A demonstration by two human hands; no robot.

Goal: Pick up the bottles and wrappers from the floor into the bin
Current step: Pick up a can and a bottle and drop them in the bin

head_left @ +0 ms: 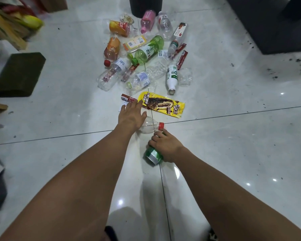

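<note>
Several empty bottles and wrappers lie scattered on the pale tiled floor in front of a dark bin [145, 5] at the top. My left hand [131, 116] stretches forward, fingers straight, over a red wrapper [129, 98] beside a yellow snack wrapper [162, 106]. A clear bottle with a red cap [150, 126] lies just under its wrist. My right hand [166, 146] grips a green can [153, 154] lying on the floor. Farther off lie a green bottle [147, 50], a white bottle [172, 78], a pink bottle [147, 20] and orange-labelled bottles [112, 48].
A dark green block [19, 73] sits at the left, with cardboard and yellow items [12, 26] behind it. A black piece of furniture [268, 23] stands at the upper right, dark specks on the floor by it. Bare tile lies to the right.
</note>
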